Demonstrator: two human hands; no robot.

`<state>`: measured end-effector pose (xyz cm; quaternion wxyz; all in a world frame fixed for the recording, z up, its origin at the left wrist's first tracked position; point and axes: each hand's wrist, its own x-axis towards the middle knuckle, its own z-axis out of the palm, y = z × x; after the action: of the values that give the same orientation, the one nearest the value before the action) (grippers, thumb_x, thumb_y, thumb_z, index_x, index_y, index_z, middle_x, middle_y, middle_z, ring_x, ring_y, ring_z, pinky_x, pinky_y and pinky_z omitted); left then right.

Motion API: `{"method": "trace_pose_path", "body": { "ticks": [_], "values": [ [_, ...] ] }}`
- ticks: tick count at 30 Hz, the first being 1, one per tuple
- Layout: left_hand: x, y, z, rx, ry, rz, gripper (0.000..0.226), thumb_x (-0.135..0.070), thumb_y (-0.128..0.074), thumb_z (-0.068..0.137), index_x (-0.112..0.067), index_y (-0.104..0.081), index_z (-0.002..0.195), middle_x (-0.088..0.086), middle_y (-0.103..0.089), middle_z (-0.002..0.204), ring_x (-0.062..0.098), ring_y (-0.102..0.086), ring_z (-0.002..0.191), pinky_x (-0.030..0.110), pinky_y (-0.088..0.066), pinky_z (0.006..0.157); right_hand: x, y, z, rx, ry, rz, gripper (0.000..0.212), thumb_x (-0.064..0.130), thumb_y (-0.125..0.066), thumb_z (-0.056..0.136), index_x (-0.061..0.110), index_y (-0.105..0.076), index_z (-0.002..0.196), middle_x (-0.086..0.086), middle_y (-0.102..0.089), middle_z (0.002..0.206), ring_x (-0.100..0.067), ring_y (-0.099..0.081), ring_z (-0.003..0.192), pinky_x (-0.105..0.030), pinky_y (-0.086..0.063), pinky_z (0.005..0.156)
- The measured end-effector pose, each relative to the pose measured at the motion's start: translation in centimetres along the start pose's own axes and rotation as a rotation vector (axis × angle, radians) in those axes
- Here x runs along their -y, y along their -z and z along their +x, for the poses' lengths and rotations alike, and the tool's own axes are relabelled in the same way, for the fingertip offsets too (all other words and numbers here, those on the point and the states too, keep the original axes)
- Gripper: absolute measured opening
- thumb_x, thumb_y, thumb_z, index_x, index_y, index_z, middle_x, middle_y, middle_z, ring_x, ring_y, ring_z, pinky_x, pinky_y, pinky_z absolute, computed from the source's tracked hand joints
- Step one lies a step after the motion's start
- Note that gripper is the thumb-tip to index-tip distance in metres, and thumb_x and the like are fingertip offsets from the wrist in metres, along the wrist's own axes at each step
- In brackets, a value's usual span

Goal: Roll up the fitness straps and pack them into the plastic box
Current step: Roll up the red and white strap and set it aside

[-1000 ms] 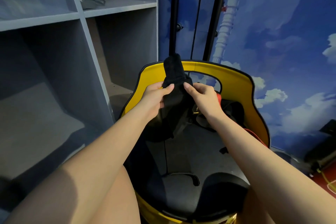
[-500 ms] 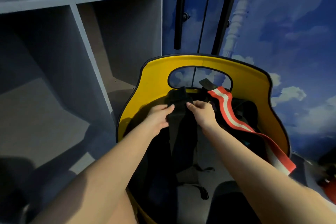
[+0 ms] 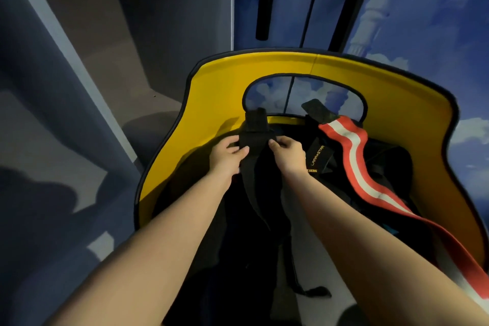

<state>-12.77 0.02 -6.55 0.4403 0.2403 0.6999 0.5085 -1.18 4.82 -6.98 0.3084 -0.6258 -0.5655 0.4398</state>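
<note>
Head view: your left hand (image 3: 227,155) and right hand (image 3: 287,153) both pinch the black strap (image 3: 257,137) from either side, fingers curled on its edges, over the yellow chair (image 3: 211,103) back. Strap's lower length hangs down onto the seat. Red-and-white strap (image 3: 352,156) lies draped to the right, across the chair's edge. Grey shelving (image 3: 79,61) on the left.

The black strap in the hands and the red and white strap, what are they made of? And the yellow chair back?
Black strap: looks like woven fabric, matte; it bends softly where the left hand and right hand pinch it.
Red and white strap: probably stretchy woven fabric; it drapes in curves.
Yellow chair back: smooth, stiff, perhaps plastic or faux leather; it has dark edge piping.
</note>
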Motion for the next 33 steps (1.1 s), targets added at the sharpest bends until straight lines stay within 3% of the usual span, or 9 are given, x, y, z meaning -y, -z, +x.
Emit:
{"method": "trace_pose_path", "body": {
  "ticks": [5,9,11,16,19,22,26,30,33],
  "values": [
    [0.6,-1.4,4.0,-0.050,-0.003,0.052,0.045,-0.011,-0.062,0.089,-0.017,-0.051,0.132,0.009,-0.054,0.134,0.027,-0.053,0.119,0.032,-0.046,0.078,-0.7,-0.6,2.7,0.017,-0.001,-0.019,0.037,0.021,-0.057,0.090,0.017,-0.058,0.126,-0.007,-0.065,0.117,-0.021,-0.056,0.114,-0.028,-0.042,0.098],
    [1.7,-1.7,5.7,-0.098,-0.055,0.189,0.045,-0.013,-0.063,0.089,-0.014,-0.052,0.132,0.009,-0.055,0.133,0.026,-0.054,0.120,0.039,-0.049,0.094,-1.6,-1.1,3.6,0.042,0.070,-0.126,0.037,0.022,-0.060,0.090,0.015,-0.059,0.126,-0.009,-0.067,0.113,-0.021,-0.059,0.110,-0.027,-0.042,0.095],
    [2.1,-1.7,6.0,-0.130,-0.086,0.287,0.043,-0.015,-0.062,0.089,-0.015,-0.052,0.132,0.007,-0.056,0.131,0.025,-0.055,0.117,0.044,-0.050,0.095,-1.9,-1.4,3.5,0.033,0.097,-0.160,0.037,0.023,-0.060,0.091,0.012,-0.059,0.126,-0.010,-0.067,0.114,-0.023,-0.059,0.110,-0.027,-0.042,0.095],
    [2.1,-1.2,5.6,-0.065,-0.135,0.459,0.050,-0.029,-0.058,0.092,-0.021,-0.044,0.139,0.005,-0.050,0.136,0.023,-0.056,0.113,0.034,-0.056,0.079,-1.9,-1.0,2.6,0.004,0.102,-0.150,0.038,0.026,-0.059,0.092,0.007,-0.060,0.125,-0.012,-0.067,0.112,-0.021,-0.059,0.109,-0.015,-0.035,0.082],
    [1.7,-0.2,4.9,0.039,-0.084,0.438,0.063,-0.038,-0.062,0.087,-0.022,-0.037,0.143,0.006,-0.047,0.138,0.024,-0.054,0.113,0.026,-0.054,0.064,-2.0,-0.6,1.6,0.028,0.113,-0.174,0.039,0.029,-0.058,0.092,0.007,-0.059,0.125,-0.011,-0.066,0.112,-0.023,-0.058,0.110,-0.021,-0.038,0.084],
    [1.9,0.8,4.1,0.091,-0.072,0.472,0.061,-0.031,-0.070,0.082,-0.019,-0.042,0.135,0.008,-0.054,0.126,0.019,-0.055,0.095,0.023,-0.052,0.058,-2.5,-0.3,0.8,0.050,0.106,-0.201,0.038,0.028,-0.059,0.092,0.004,-0.060,0.121,-0.013,-0.066,0.112,-0.026,-0.058,0.109,-0.025,-0.041,0.085],
    [2.5,0.5,4.1,-0.001,-0.130,0.445,0.045,-0.018,-0.071,0.082,-0.014,-0.051,0.122,0.007,-0.063,0.114,0.021,-0.063,0.093,0.029,-0.055,0.065,-2.6,-0.7,1.1,0.032,0.084,-0.181,0.038,0.025,-0.062,0.090,0.006,-0.059,0.123,-0.011,-0.065,0.111,-0.026,-0.058,0.110,-0.026,-0.040,0.086],
    [2.4,-0.6,5.2,-0.110,-0.150,0.378,0.034,-0.018,-0.071,0.082,-0.015,-0.057,0.113,0.005,-0.065,0.112,0.023,-0.063,0.097,0.042,-0.056,0.083,-2.5,-1.3,2.3,-0.027,0.079,-0.170,0.037,0.027,-0.063,0.089,0.009,-0.060,0.121,-0.005,-0.063,0.100,-0.026,-0.059,0.106,-0.031,-0.043,0.087],
    [2.8,-1.0,5.8,-0.122,-0.146,0.473,0.033,-0.022,-0.069,0.084,-0.018,-0.055,0.114,0.002,-0.065,0.111,0.022,-0.062,0.099,0.043,-0.055,0.084,-2.7,-1.4,2.8,-0.034,0.083,-0.190,0.034,0.026,-0.064,0.089,0.007,-0.061,0.116,-0.006,-0.062,0.094,-0.026,-0.060,0.102,-0.029,-0.042,0.083]
  ]
}}
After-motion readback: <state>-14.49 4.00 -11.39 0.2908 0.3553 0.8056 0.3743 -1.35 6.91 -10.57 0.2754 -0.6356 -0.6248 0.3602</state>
